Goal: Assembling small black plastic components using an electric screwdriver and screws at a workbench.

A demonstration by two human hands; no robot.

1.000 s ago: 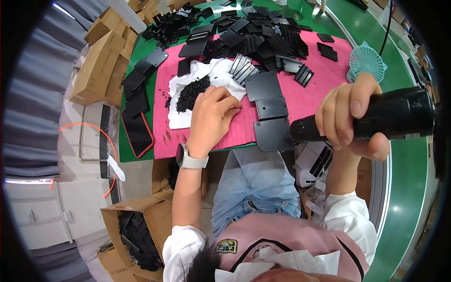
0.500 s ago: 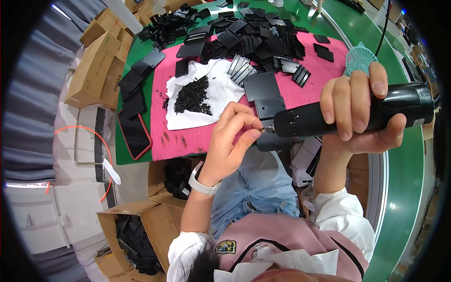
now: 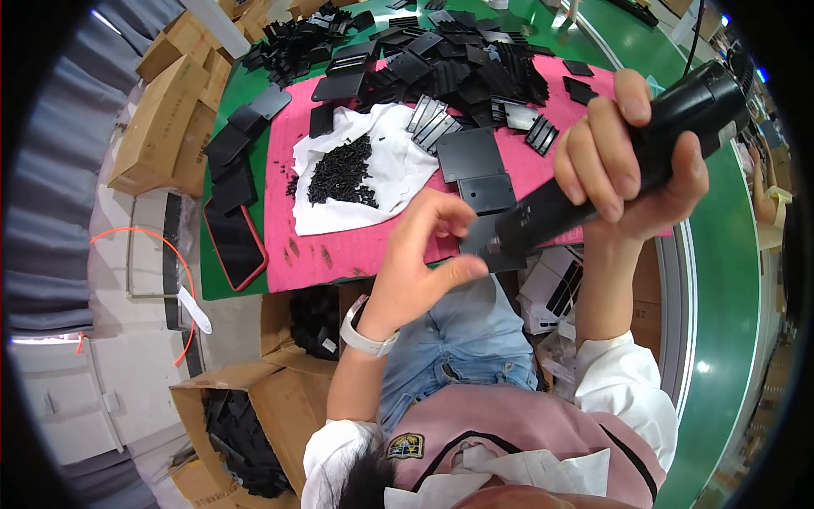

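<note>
My right hand (image 3: 623,165) is wrapped round a black electric screwdriver (image 3: 541,216), which slants down to the left. Just left of its tip, my left hand (image 3: 424,259) has thumb and fingers apart, and nothing shows between them. The driver's tip is blurred. Beneath and behind it lie flat black plates (image 3: 471,155) in a row at the front of the pink mat (image 3: 356,254). A heap of small black screws (image 3: 342,174) rests on a white cloth (image 3: 409,165) beyond my left hand.
Piled black plastic parts (image 3: 458,68) cover the back of the green table (image 3: 721,280). A red-edged phone (image 3: 235,242) and more black plates (image 3: 229,144) lie at the left. Cardboard boxes (image 3: 284,416) with black parts stand below the table's left edge.
My left thumb and fingers have come off the driver's tip and spread. The screwdriver's back end has swung up and its tip has dropped slightly. The view has shifted a little.
</note>
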